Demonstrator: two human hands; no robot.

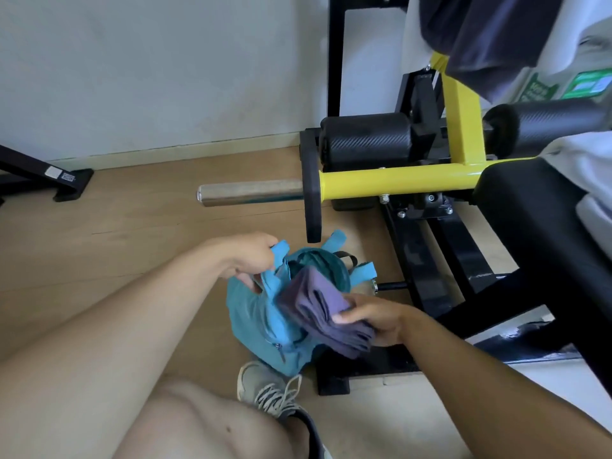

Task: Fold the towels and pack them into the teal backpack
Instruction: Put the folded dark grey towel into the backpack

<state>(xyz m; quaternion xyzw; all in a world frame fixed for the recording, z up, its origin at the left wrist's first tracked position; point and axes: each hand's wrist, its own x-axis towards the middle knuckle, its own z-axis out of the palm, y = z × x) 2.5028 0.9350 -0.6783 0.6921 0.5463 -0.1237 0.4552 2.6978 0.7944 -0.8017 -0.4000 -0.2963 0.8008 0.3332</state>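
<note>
Teal backpack (pixel 265 321) sat on the wood floor (pixel 139 226), just beside the base of a yellow-and-black weight machine (pixel 430 180), main opening facing up and held agape. Left hand (pixel 253 256) gripped the backpack's near rim and a light-blue strap, fingers curled round the fabric; fingertips were buried in the cloth, so exact contact was hard to read. Right hand (pixel 371 318) pinched a folded purple towel (pixel 323 309), thumb on top, other fingers hidden under the stack. Towel's far end was over the opening's edge and partly inside; how deep it went couldn't be told, the rim blocked it. Layered folds showed at the near end. Backpack interior was mostly dark, contents not visible. Front zip pocket faced the camera, zipper state unclear. A grey laced shoe (pixel 268 389) touched the backpack's lower edge, its heel hidden behind a bare knee that filled the bottom left. A steel weight sleeve (pixel 248 193) stuck out of the machine above the bag. Dark cloth (pixel 490 34) hung off the machine at top right, cut off by the frame. Another black frame foot (pixel 49 177) at far left, also cropped.
</note>
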